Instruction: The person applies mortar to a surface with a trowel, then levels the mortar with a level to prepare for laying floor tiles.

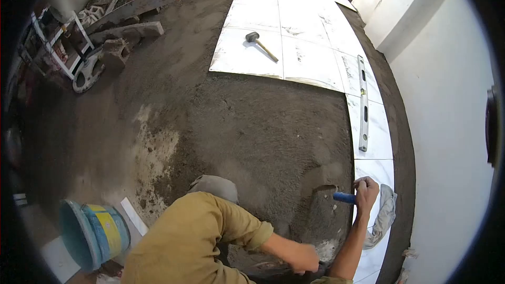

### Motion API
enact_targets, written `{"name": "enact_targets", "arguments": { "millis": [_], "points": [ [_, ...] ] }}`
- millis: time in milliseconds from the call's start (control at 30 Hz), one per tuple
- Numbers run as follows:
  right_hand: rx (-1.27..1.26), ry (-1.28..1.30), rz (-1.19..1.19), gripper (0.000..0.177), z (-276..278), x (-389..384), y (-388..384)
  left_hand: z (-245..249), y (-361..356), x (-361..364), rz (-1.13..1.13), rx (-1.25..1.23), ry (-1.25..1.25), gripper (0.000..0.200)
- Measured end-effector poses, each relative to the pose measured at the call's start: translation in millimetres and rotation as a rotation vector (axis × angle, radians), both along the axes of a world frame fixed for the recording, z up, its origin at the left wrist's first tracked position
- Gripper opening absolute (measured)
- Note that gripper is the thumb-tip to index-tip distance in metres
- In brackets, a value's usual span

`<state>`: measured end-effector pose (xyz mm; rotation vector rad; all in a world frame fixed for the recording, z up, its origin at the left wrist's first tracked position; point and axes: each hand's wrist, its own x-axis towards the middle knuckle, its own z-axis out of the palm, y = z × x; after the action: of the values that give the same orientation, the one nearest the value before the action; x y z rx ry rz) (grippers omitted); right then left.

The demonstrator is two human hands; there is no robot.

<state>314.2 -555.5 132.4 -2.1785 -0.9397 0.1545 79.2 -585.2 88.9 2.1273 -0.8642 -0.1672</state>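
Note:
My right hand (365,193) is closed around the end of a blue-handled trowel (344,198), beside the edge of the white tiles. The trowel's blade, smeared grey, lies over the dark mortar (263,131). Lower down, my left hand (304,259) is closed low over the mortar, its fingers curled down; what it grips, if anything, is hidden. A grey cloth (385,215) lies on the tiles just right of my right hand. Farther up the same tile strip rests a long metal spirit level (363,110).
A mallet (261,46) lies on the white tiles (307,16) at the top. White walls (447,89) stand on the right. A blue bucket (94,234) is at lower left, near a white strip (134,215). Rubble, planks and a concrete block (114,52) lie at upper left.

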Motion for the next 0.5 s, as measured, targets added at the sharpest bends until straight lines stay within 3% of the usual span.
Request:
{"name": "enact_targets", "arguments": {
  "millis": [67,100,233,300,333,367,433,500],
  "points": [
    [0.001,0.175,0.023,0.028,3,2,1,30,33,5,-0.002,0.132,0.029,0.024],
    [-0.006,0.171,0.031,0.028,6,-1,4,39,44,5,-0.013,0.263,0.064,0.025],
    [0.082,0.171,-0.029,0.028,1,2,14,41,69,7,0.100,0.379,0.133,0.026],
    [-0.355,-0.147,-0.023,0.024,-3,17,11,33,67,10,0.125,0.421,0.148,0.027],
    [-0.381,-0.110,-0.062,0.019,-5,22,12,25,63,14,0.094,0.473,0.121,0.030],
    [-0.375,-0.116,-0.057,0.019,-9,22,12,18,58,17,0.066,0.527,0.092,0.033],
    [-0.076,-0.120,0.042,0.015,-5,8,21,9,48,20,0.017,0.511,0.070,0.036],
    [-0.048,-0.135,0.034,0.031,4,-14,30,8,41,26,-0.037,0.489,0.048,0.039]
  ]
}}
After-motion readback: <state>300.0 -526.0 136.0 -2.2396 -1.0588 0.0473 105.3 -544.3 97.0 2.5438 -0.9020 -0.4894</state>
